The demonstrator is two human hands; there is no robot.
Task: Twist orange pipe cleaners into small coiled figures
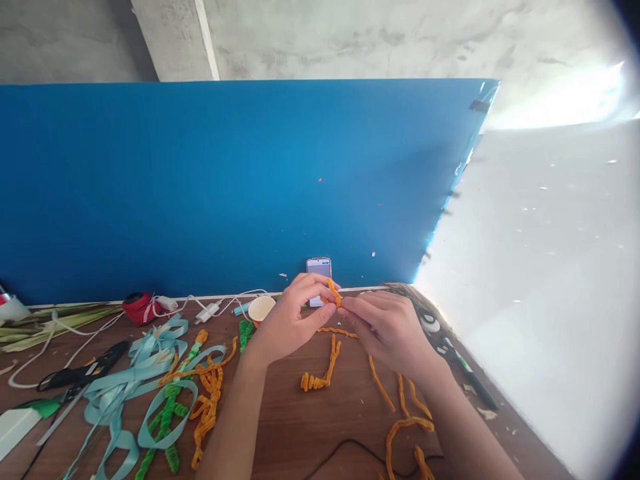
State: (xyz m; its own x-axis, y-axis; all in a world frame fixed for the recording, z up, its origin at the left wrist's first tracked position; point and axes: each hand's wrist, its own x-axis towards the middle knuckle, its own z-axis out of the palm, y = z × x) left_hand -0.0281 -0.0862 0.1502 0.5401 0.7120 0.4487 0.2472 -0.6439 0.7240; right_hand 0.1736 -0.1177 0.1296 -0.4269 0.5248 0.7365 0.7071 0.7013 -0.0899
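Both hands meet over the middle of the table around an orange pipe cleaner [332,288]. My left hand [300,310] pinches it between thumb and fingers, with a bent end sticking up past the fingertips. My right hand [387,327] has its fingertips closed on the same piece, touching the left thumb tip. Below them lies another orange pipe cleaner [320,380], coiled at one end and straight at the other. More loose orange strands [383,383] lie beneath and beside my right forearm. A phone [319,265] leans against the blue panel behind the hands, partly covered by them.
Light blue ribbon [117,393] lies tangled at left, beside green twisted pipe cleaners [170,407] and an orange bundle [210,393]. A paper cup [262,309], white charger [207,312] and red roll [141,308] stand along the blue panel [225,187]. A pen-like tool [470,373] lies right.
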